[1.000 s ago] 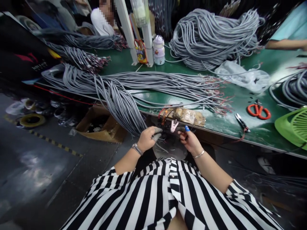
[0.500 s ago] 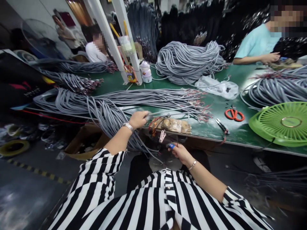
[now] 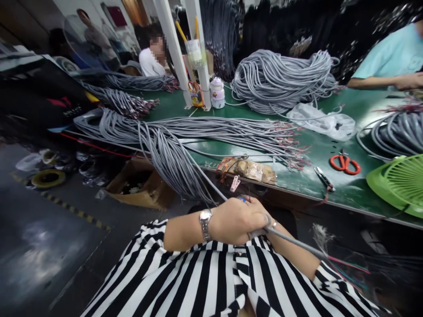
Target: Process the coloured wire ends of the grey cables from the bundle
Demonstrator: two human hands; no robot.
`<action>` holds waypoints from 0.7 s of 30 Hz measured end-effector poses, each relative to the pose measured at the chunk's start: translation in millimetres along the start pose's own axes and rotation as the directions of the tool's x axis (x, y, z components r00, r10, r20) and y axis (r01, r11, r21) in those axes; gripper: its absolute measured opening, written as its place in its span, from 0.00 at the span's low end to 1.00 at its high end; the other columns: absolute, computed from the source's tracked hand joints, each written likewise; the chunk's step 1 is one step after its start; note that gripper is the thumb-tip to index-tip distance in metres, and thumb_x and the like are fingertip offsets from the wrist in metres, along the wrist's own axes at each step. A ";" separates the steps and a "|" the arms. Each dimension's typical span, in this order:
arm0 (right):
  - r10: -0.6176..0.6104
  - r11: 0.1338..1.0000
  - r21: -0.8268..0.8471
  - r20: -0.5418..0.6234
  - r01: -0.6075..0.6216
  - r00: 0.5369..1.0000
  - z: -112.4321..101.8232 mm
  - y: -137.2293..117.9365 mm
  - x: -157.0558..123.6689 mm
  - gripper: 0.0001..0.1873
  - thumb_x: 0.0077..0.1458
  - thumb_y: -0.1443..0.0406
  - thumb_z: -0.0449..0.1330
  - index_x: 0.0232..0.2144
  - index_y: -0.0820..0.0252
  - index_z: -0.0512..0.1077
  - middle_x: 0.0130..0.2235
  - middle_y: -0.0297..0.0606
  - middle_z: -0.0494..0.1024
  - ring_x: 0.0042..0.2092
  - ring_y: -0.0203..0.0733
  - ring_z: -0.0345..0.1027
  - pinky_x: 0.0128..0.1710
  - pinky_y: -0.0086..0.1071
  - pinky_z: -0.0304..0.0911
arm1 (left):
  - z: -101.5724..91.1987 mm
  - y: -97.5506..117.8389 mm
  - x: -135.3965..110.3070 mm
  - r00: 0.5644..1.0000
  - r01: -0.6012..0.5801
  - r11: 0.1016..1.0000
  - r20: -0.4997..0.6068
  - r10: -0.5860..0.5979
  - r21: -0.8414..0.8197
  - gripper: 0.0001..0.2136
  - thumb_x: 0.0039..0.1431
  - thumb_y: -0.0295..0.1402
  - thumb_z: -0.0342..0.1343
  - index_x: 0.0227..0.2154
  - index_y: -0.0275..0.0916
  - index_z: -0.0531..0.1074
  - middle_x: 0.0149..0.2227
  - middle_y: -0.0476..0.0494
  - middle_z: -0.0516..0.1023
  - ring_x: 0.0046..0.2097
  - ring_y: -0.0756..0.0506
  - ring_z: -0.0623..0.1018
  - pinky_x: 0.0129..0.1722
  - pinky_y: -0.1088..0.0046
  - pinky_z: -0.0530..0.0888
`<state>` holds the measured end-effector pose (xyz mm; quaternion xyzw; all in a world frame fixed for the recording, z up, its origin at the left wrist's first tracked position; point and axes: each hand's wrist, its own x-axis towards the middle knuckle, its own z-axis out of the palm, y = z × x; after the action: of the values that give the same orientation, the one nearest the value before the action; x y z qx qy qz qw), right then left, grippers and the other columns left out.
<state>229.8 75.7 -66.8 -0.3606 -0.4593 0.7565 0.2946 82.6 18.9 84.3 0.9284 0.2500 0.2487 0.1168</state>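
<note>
My left hand (image 3: pixel 231 220), with a watch on the wrist, is closed around a grey cable (image 3: pixel 294 241) in front of my body. The cable's stripped end, with thin coloured wires (image 3: pixel 350 264), sticks out past my right forearm; its other side runs up to the grey cable bundle (image 3: pixel 175 163) hanging over the table edge. Partly hidden behind my left hand is my right hand (image 3: pixel 256 205), fingers bent, blue tape on one finger. What it grips, if anything, I cannot make out. Just beyond, a pink clip (image 3: pixel 235 183) hangs near a taped brown block (image 3: pixel 256 170) at the edge.
On the green table (image 3: pixel 297 185) lie red-handled scissors (image 3: pixel 344 164), small snips (image 3: pixel 324 179), a plastic bag (image 3: pixel 325 123) and a large cable coil (image 3: pixel 284 81). A green fan (image 3: pixel 399 185) stands right. A cardboard box (image 3: pixel 140 185) sits below left. Co-workers sit across the table.
My left hand has come from over the table edge toward my body and right, drawing the grey cable across in front of my right hand. The view has turned slightly left.
</note>
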 end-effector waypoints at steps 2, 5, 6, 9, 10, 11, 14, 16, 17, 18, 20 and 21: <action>0.008 1.000 0.002 -0.094 -0.008 0.996 4.9 -3.3 -3.5 0.19 0.39 0.53 0.72 0.24 0.58 0.71 0.21 0.32 0.69 0.23 0.33 0.57 0.21 0.29 0.53 | 16.8 0.2 -22.9 0.982 0.176 0.967 -0.032 -0.185 -0.184 0.12 0.64 0.40 0.50 0.30 0.38 0.71 0.27 0.45 0.76 0.27 0.49 0.75 0.28 0.75 0.71; 0.025 0.999 -0.028 -0.074 -0.027 0.997 12.9 -7.0 -10.4 0.19 0.40 0.53 0.71 0.25 0.61 0.73 0.23 0.31 0.71 0.23 0.30 0.58 0.23 0.27 0.56 | 33.1 -8.7 -65.2 0.833 0.456 0.751 -0.067 -0.549 -0.478 0.16 0.66 0.43 0.48 0.31 0.36 0.71 0.27 0.46 0.76 0.28 0.50 0.74 0.29 0.77 0.71; 0.025 0.999 -0.027 -0.030 -0.026 0.999 16.1 -8.3 -12.7 0.19 0.40 0.54 0.72 0.27 0.62 0.74 0.24 0.32 0.72 0.24 0.30 0.59 0.25 0.27 0.58 | 36.9 -10.7 -79.5 0.774 0.502 0.682 -0.075 -0.628 -0.533 0.17 0.66 0.44 0.48 0.31 0.36 0.72 0.27 0.46 0.76 0.29 0.50 0.74 0.29 0.77 0.71; 0.033 0.998 0.046 0.133 -0.039 0.991 29.2 -13.5 -17.1 0.22 0.39 0.56 0.73 0.34 0.62 0.75 0.29 0.34 0.76 0.29 0.32 0.67 0.32 0.29 0.64 | 46.1 -10.6 -116.7 0.640 0.601 0.552 -0.066 -0.766 -0.578 0.17 0.64 0.45 0.51 0.29 0.35 0.72 0.25 0.49 0.74 0.28 0.51 0.72 0.29 0.78 0.69; 0.039 0.996 0.071 0.171 -0.051 0.984 34.8 -15.5 -17.3 0.23 0.38 0.57 0.74 0.37 0.62 0.75 0.30 0.33 0.77 0.30 0.33 0.68 0.33 0.29 0.65 | 48.6 -9.7 -126.1 0.610 0.630 0.529 -0.059 -0.790 -0.568 0.17 0.63 0.44 0.52 0.29 0.35 0.72 0.24 0.50 0.73 0.28 0.52 0.71 0.29 0.79 0.69; 0.043 0.994 0.088 0.196 -0.061 0.980 40.9 -17.5 -16.7 0.24 0.39 0.57 0.74 0.38 0.62 0.74 0.30 0.33 0.77 0.30 0.33 0.69 0.34 0.30 0.66 | 51.2 -9.0 -133.7 0.586 0.655 0.513 -0.054 -0.808 -0.555 0.16 0.63 0.44 0.52 0.29 0.36 0.72 0.24 0.50 0.72 0.28 0.52 0.71 0.29 0.79 0.68; 0.015 0.996 0.082 0.181 -0.031 0.983 58.2 -21.9 -12.2 0.23 0.39 0.57 0.73 0.35 0.61 0.73 0.28 0.32 0.76 0.28 0.33 0.68 0.33 0.30 0.67 | 59.0 -11.4 -147.7 0.544 0.707 0.494 -0.057 -0.837 -0.505 0.14 0.63 0.41 0.52 0.28 0.36 0.71 0.23 0.51 0.71 0.28 0.52 0.70 0.29 0.79 0.67; -0.021 0.999 0.035 0.127 0.017 0.992 66.0 -22.0 -8.4 0.21 0.40 0.56 0.73 0.31 0.61 0.71 0.27 0.31 0.74 0.26 0.32 0.66 0.30 0.29 0.65 | 64.6 -16.2 -151.0 0.544 0.725 0.506 -0.061 -0.837 -0.467 0.13 0.62 0.39 0.53 0.26 0.36 0.71 0.22 0.51 0.70 0.27 0.52 0.69 0.29 0.79 0.66; -0.045 0.999 0.009 0.096 0.044 0.994 68.1 -20.9 -6.9 0.20 0.39 0.56 0.73 0.30 0.61 0.71 0.26 0.31 0.73 0.26 0.32 0.64 0.30 0.29 0.65 | 67.1 -18.9 -151.0 0.547 0.731 0.509 -0.058 -0.835 -0.455 0.12 0.61 0.37 0.54 0.25 0.36 0.70 0.22 0.51 0.70 0.27 0.52 0.69 0.30 0.79 0.66; -0.070 0.997 -0.017 0.071 0.071 0.995 69.0 -19.2 -5.8 0.20 0.39 0.56 0.73 0.29 0.61 0.70 0.26 0.30 0.73 0.26 0.32 0.64 0.30 0.29 0.65 | 69.3 -21.3 -149.7 0.549 0.730 0.505 -0.045 -0.835 -0.460 0.11 0.60 0.36 0.54 0.25 0.35 0.70 0.22 0.51 0.70 0.27 0.52 0.69 0.29 0.78 0.66; -0.122 0.989 -0.076 0.047 0.126 0.991 67.7 -14.6 -5.3 0.20 0.40 0.56 0.72 0.29 0.60 0.70 0.26 0.31 0.73 0.26 0.32 0.64 0.30 0.30 0.65 | 71.7 -25.0 -143.3 0.551 0.700 0.460 0.002 -0.835 -0.546 0.10 0.59 0.36 0.56 0.27 0.35 0.71 0.24 0.50 0.72 0.26 0.52 0.70 0.28 0.79 0.68; -0.152 0.980 -0.118 0.049 0.157 0.987 65.9 -12.3 -5.8 0.19 0.42 0.55 0.71 0.30 0.60 0.70 0.27 0.31 0.74 0.27 0.33 0.65 0.31 0.30 0.65 | 72.0 -26.2 -138.3 0.548 0.668 0.418 0.027 -0.836 -0.616 0.10 0.58 0.37 0.57 0.30 0.35 0.72 0.25 0.50 0.73 0.26 0.52 0.71 0.28 0.79 0.69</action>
<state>180.7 44.4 -33.1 -0.3258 -0.5371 0.7088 0.3208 5.6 -37.8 -41.6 0.5869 0.5721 0.3602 0.4454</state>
